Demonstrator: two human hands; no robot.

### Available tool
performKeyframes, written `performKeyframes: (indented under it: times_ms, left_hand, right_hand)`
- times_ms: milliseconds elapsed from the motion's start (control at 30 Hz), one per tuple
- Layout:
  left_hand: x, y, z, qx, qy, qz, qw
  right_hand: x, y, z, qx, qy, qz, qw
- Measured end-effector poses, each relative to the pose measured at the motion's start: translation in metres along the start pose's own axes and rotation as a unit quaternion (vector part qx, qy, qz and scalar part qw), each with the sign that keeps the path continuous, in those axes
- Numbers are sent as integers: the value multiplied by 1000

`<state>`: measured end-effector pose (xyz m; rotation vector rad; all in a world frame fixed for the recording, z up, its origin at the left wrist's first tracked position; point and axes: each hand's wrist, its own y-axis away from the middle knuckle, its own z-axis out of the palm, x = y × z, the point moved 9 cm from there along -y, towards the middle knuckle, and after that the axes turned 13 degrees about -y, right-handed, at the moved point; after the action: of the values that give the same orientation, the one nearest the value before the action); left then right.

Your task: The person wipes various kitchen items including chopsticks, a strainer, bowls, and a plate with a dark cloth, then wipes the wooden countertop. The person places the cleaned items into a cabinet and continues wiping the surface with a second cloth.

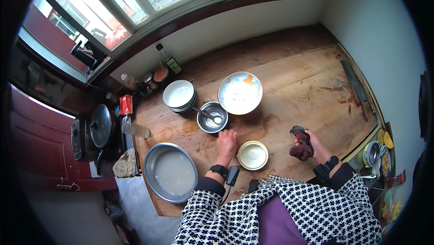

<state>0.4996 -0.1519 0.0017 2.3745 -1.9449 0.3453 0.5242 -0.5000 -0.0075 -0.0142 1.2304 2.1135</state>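
Observation:
My right hand [316, 146] grips a crumpled dark maroon-and-grey cloth [301, 147] over the right part of the wooden table [298, 99]. With its fingers curled, my left hand [226, 145] is at the near rim of a small steel bowl [205, 123]; whether it touches the rim cannot be told. A ladle [205, 113] rests in that bowl. Between my hands stands a pale yellow bowl [253, 155]. A large steel basin [174, 175] of cloudy liquid lies left of my left hand. Beyond the small bowl stands a wide white patterned bowl [240, 92].
Stacked white bowls [178, 94] stand at the back left, near a dark glass bottle [169, 61]. A plastic container [135, 129] lies at the left edge, beside a lidded pan [101, 126]. A cleaver [354, 80] lies along the right edge, by the wall.

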Motion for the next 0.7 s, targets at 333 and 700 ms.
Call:
performKeyframes:
  times_ms: [333,700]
  left_hand:
    - [-95,-88,11,-69,-249,-15,966]
    - [-85,-2,-27,-82,122,-153,977]
  right_hand:
    - [13,1,-10,52,68,-10,996]
    - [32,5,107,-107,122,6,987]
